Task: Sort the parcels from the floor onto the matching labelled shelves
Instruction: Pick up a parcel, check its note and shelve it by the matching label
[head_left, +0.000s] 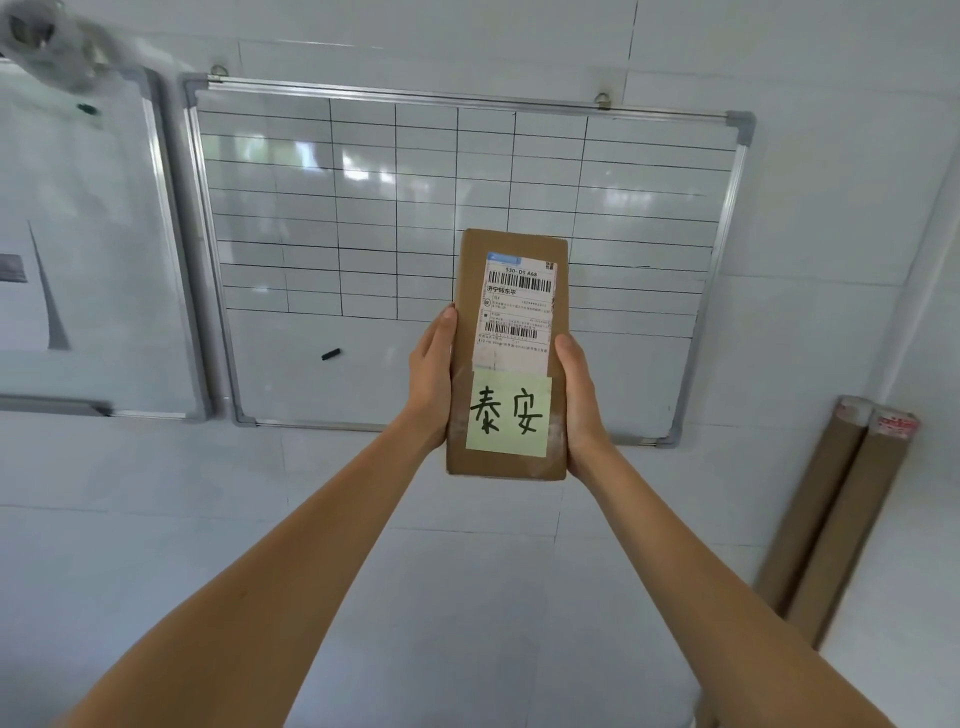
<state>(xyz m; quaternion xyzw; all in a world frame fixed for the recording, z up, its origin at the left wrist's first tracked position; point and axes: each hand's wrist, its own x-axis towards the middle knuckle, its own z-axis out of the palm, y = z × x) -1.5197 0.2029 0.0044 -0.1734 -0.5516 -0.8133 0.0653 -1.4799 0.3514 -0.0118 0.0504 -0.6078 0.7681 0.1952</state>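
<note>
I hold a narrow brown cardboard parcel (467, 270) upright in front of me with both arms stretched out. It carries a white shipping label with barcodes and, below that, a pale green sticky note with two handwritten black characters. My left hand (431, 374) grips its left edge. My right hand (579, 400) grips its right edge and lower corner. No shelves or floor parcels are in view.
A wall whiteboard (363, 364) with a drawn grid hangs straight behind the parcel, a black marker (330, 354) stuck to it. A second whiteboard (93, 249) is at the left. Two brown cardboard tubes (831, 519) lean against the wall at the right.
</note>
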